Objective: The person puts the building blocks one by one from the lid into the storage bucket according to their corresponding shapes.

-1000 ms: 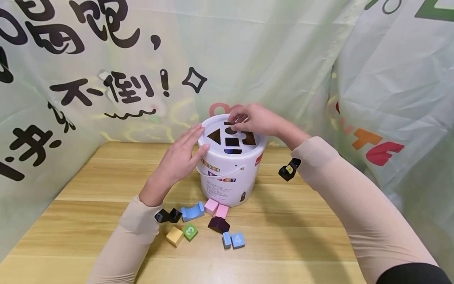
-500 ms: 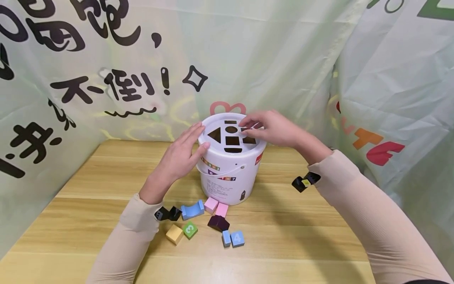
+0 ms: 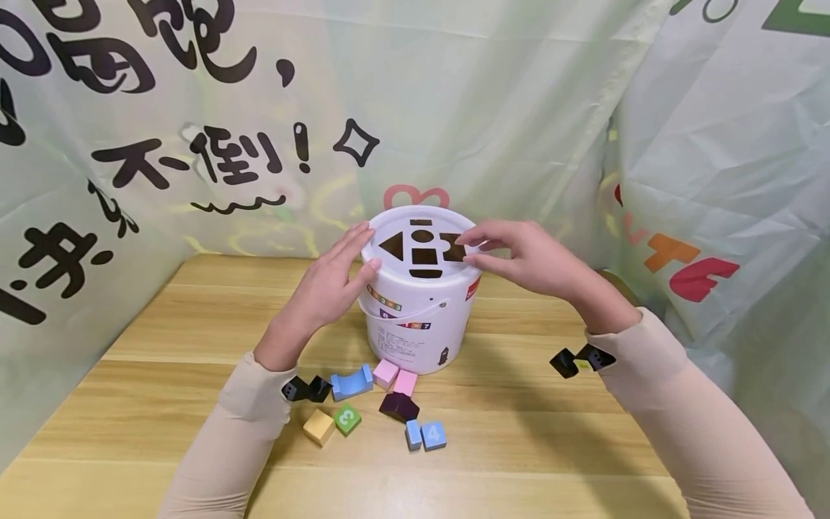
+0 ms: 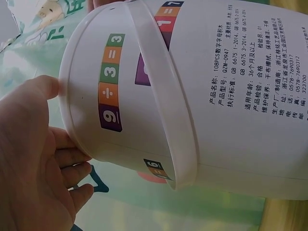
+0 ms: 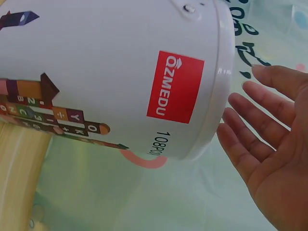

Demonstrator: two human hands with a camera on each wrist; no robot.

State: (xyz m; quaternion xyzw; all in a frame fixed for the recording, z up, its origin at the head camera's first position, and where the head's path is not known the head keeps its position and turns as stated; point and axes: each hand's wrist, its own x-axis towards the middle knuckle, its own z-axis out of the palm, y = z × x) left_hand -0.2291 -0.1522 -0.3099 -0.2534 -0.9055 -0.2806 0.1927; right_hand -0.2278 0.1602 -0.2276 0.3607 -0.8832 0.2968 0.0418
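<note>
A white block bucket [image 3: 450,317] stands upright on the table under a white shape-sorter lid [image 3: 447,219] with cut-out holes. Its handle [image 4: 171,110] hangs down on the near side. My left hand [image 3: 324,281] rests against the lid's left rim, fingers fairly straight and thumb at the near edge. At the right rim, my right hand [image 3: 519,252] hovers with loosely bent fingers and nothing between them. Its fingertips overlap the right-hand hole in the head view. The right wrist view shows this hand [image 5: 274,125] spread beside the rim.
Several wooden blocks lie before the bucket: a blue arched block [image 3: 352,384], two pink blocks [image 3: 405,383], a dark purple block [image 3: 399,407], a yellow block [image 3: 319,427], a green block [image 3: 348,419] and two blue blocks [image 3: 434,435]. A printed cloth [image 3: 493,108] hangs behind the wooden table [image 3: 194,324].
My right hand has moved from over the lid's back holes rightward and nearer, to the right rim. The left hand has stayed on the left rim; the blocks lie as before.
</note>
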